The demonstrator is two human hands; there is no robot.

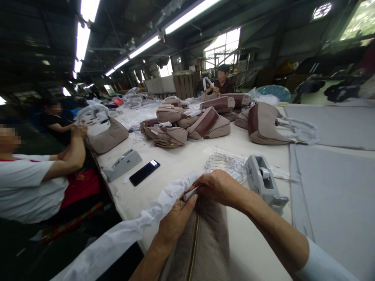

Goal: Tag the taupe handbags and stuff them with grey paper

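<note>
A taupe corduroy handbag with a brass zipper stands close in front of me at the table's edge. My left hand is closed at the top end of the bag, thumb pressed against white wrapping paper. The paper trails down to the lower left as a long crumpled strip. My right hand is closed over the same end of the bag, fingers bent around the paper where it meets the strap end. The strap itself is hidden under paper and fingers.
Grey tape dispensers stand left and right, with a black phone near the left one. Several finished handbags lie across the table. A co-worker at the left handles another bag; another person works opposite.
</note>
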